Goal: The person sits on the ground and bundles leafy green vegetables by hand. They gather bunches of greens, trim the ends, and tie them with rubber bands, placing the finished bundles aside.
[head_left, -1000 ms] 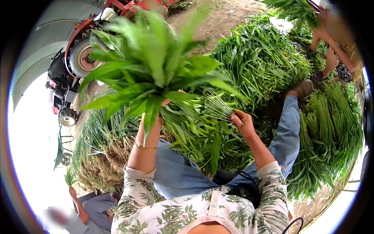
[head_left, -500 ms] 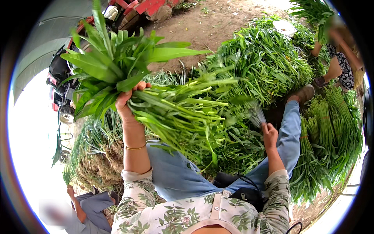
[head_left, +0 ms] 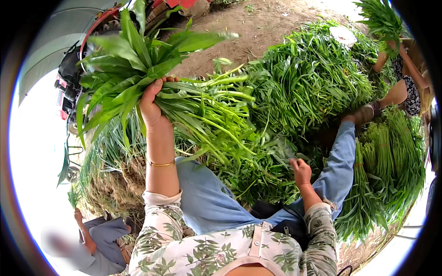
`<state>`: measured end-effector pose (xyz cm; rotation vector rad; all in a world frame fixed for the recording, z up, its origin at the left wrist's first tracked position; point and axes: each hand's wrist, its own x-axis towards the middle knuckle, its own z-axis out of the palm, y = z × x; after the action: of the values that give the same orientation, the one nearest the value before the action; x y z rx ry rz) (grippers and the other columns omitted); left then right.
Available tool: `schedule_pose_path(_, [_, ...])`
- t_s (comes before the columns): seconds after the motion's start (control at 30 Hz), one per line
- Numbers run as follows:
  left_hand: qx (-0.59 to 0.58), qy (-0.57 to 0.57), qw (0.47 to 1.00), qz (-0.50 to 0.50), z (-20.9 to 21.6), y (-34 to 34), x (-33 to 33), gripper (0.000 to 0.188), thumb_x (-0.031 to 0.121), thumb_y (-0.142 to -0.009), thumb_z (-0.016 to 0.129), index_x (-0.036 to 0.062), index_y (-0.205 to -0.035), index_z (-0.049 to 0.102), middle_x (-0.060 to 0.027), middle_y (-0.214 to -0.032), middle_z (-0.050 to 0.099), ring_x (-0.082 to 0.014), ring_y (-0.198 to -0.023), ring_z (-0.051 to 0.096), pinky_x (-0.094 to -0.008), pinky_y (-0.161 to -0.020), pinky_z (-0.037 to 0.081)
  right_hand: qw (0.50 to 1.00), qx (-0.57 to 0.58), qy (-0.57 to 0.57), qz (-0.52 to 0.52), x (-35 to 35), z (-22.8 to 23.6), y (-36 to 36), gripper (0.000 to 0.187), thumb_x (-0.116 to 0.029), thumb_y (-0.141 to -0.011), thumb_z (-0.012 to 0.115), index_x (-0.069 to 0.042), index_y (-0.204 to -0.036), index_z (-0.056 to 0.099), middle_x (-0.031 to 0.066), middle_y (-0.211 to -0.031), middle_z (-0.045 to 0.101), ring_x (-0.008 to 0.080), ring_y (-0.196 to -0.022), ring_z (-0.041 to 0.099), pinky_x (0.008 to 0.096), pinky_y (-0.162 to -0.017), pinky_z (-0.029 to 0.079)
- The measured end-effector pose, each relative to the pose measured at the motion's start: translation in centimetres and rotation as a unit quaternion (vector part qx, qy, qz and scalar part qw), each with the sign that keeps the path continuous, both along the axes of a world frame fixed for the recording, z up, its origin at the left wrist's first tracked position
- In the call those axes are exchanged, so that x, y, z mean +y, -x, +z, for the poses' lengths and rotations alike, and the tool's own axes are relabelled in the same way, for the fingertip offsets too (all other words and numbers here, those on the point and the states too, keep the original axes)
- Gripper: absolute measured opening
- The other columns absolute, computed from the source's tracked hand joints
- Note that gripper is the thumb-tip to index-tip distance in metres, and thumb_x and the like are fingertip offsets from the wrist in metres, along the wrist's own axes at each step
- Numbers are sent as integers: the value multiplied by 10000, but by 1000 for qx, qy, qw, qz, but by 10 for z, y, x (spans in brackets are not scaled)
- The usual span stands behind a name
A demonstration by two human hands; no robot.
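My left hand (head_left: pixel 153 105) is closed around a big bunch of water spinach (head_left: pixel 207 108). Broad leaves fan out to the left of the fist, and pale green stems spread to the right. Low on the right, my right hand (head_left: pixel 301 172) is closed on a pale, thin, streaky thing (head_left: pixel 283 148), which motion smears too much to name. It is beside the stem ends, over loose cut greens (head_left: pixel 258 177) between my legs.
A large heap of greens (head_left: pixel 313 73) lies ahead, with a white round item (head_left: pixel 343 36) on top. Tied bundles (head_left: pixel 386 161) are at right. Rooted grassy plants (head_left: pixel 115 179) lie at left. Co-workers sit at far right (head_left: pixel 416 69) and lower left (head_left: pixel 103 244), each holding greens.
My right hand has moved left and slightly down with the pale thing. My left hand still grips the bunch, with its stems swung a little. The right co-worker's greens have shifted.
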<state>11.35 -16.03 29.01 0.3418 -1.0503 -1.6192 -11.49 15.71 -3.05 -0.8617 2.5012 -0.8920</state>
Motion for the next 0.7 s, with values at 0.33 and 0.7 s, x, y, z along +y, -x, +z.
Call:
schedule_pose_path(0.33, [10, -47, 998, -32, 19, 27, 11, 169, 81, -744, 590, -23, -877, 595, -89, -778, 594, -256, -816, 580, -440, -860, 468, 941, -174, 264, 123, -109, 91, -45, 290, -288, -892, 555, -5, -835, 526, 92, -631, 534, 169, -562, 445, 320, -538, 375])
schedule_pose_path(0.7, [-45, -57, 981, 178, -10, 68, 2, 515, -78, -608, 758, 22, -1083, 585, -53, -1029, 613, -202, -917, 582, -330, -828, 492, 894, -224, 380, 76, -69, 125, -48, 80, -93, -887, 542, -43, -877, 604, -29, -676, 520, 32, -553, 394, 207, -478, 333])
